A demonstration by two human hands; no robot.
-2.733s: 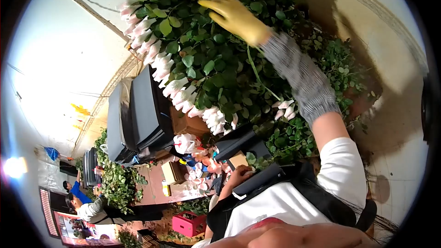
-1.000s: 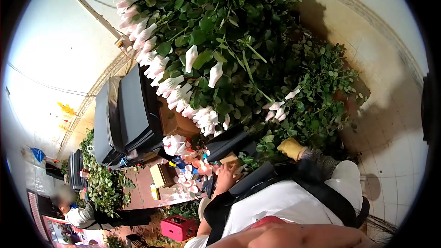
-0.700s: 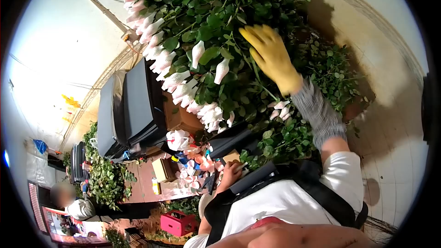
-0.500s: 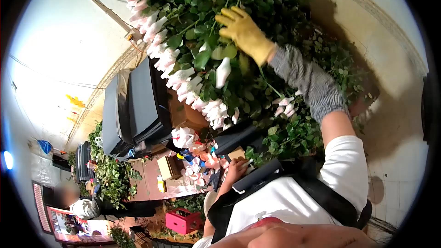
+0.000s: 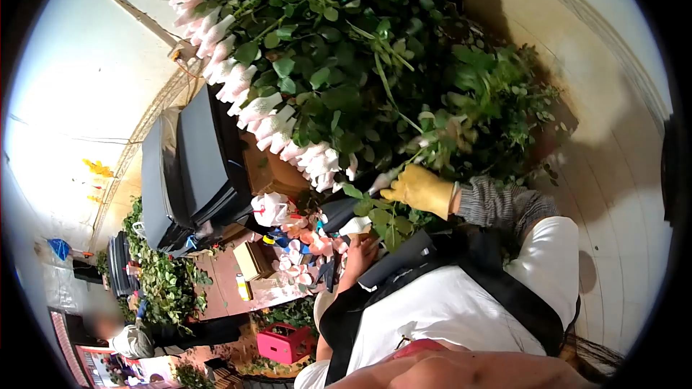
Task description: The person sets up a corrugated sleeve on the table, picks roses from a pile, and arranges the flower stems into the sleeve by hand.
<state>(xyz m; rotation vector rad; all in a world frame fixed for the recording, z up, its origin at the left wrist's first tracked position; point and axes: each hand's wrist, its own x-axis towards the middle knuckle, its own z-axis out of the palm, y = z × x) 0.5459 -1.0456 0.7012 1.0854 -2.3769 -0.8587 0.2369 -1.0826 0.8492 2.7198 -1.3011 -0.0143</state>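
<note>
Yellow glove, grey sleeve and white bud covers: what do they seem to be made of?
Yellow glove: rubber or perhaps leather, smooth and fairly matt, with soft folds. Grey sleeve: apparently knit, matt; its ribbed, bunched surface suggests it. White bud covers: probably foam netting, matt, from their faint ribbed pattern; too small to be sure.

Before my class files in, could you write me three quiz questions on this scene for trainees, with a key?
1. Multiple choice: what colour is the glove on the person's right hand?
a) blue
b) yellow
c) red

2. True or false: the person's left hand wears a glove too.

3. Fill in the blank: as pictured, the row of pale mesh sleeves runs along the ______ side of the large leafy pile.

Key:
1. b, yellow.
2. False; that hand is bare.
3. left.
</note>
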